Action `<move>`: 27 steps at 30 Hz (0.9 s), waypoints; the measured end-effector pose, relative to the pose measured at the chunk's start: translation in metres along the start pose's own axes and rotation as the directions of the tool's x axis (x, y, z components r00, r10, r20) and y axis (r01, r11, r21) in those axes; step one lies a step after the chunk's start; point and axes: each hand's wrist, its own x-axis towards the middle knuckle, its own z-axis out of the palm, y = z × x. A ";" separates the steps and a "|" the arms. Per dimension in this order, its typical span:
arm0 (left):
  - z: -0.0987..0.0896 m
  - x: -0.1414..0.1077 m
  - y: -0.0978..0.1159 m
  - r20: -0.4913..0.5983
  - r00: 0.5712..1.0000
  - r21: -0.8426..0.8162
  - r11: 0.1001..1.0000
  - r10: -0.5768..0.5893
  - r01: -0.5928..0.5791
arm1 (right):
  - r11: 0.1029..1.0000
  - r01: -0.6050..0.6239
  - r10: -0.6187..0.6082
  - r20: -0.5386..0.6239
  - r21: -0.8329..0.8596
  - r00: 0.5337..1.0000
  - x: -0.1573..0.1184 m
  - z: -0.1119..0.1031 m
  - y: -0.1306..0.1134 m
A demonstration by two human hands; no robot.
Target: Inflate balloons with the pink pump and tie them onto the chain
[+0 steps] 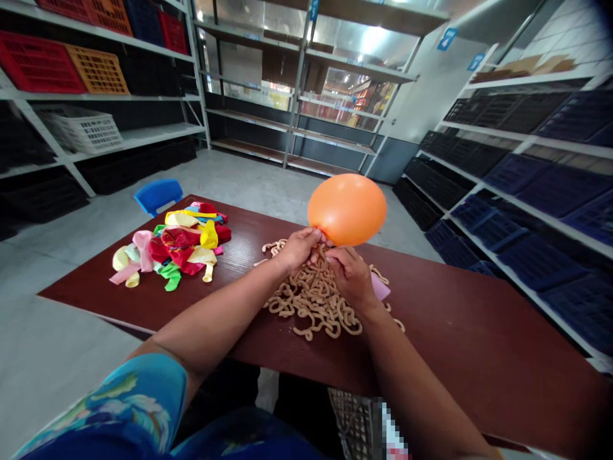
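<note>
An inflated orange balloon [347, 207] stands above the table's far edge, its neck toward me. My left hand [302, 250] is closed in a pinch on the balloon's neck. Just to the right, my right hand [350, 273] has its thumb and fingertips pressed together close to the neck. A tan piece seems to lie between the fingertips, but they partly hide it. Under both hands spreads a pile of short, curly tan cord-like pieces [313, 300]. Beside my right wrist a flat pink thing [380, 287] pokes out, mostly covered.
On the left of the dark red-brown table [460, 338] lies a heap of uninflated coloured balloons [179, 246]. A blue chair [158, 195] stands behind that corner. Shelves with crates [41, 62] line the left, dark blue crates [536, 239] the right, and a metal rack [295, 83] the back.
</note>
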 end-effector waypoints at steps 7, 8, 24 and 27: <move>0.009 -0.006 -0.012 0.070 0.990 0.250 0.959 0.119 -0.133 | 0.995 -0.092 0.088 -0.101 -0.042 0.991 -0.001 -0.001 -0.002; 0.009 -0.006 -0.014 0.072 0.988 0.254 0.955 0.136 -0.150 | 0.993 -0.114 0.109 -0.122 -0.033 0.987 -0.001 0.000 -0.003; -0.028 0.012 -0.002 -0.056 0.894 0.339 0.851 0.444 -0.401 | 0.386 -0.379 0.552 0.118 0.841 0.826 0.074 -0.027 -0.036; -0.023 0.012 -0.006 -0.067 0.946 0.138 0.942 0.319 -0.307 | 0.475 -0.341 0.454 0.105 0.812 0.885 0.108 -0.017 -0.053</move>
